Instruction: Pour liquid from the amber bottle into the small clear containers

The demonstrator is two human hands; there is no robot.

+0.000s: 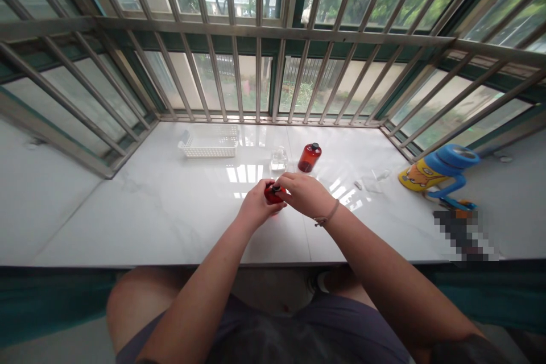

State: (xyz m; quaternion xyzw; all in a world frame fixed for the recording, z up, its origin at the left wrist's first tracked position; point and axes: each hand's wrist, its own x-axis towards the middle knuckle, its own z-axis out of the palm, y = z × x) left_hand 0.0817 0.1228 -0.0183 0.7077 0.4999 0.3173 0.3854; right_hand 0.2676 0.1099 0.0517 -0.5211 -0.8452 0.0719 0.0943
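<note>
A small translucent red bottle [271,196] is wrapped in my left hand [255,205], just above the white tabletop. My right hand [307,193] reaches over from the other side, its fingers closed on the bottle's dark cap [276,187]. The fingers hide much of the bottle and cap. Beyond my hands, another red bottle [307,159] with a black cap stands upright. To its left is a clear, colourless container [279,158], whose shape is hard to make out among the reflections.
A white perforated basket [209,151] sits near the barred window. On the right, a large blue and yellow flask [420,175] leans beside orange and blue items [463,206] and a pixelated patch. Small clear plastic pieces [372,183] lie nearer the middle. Metal bars [273,31] enclose the far side.
</note>
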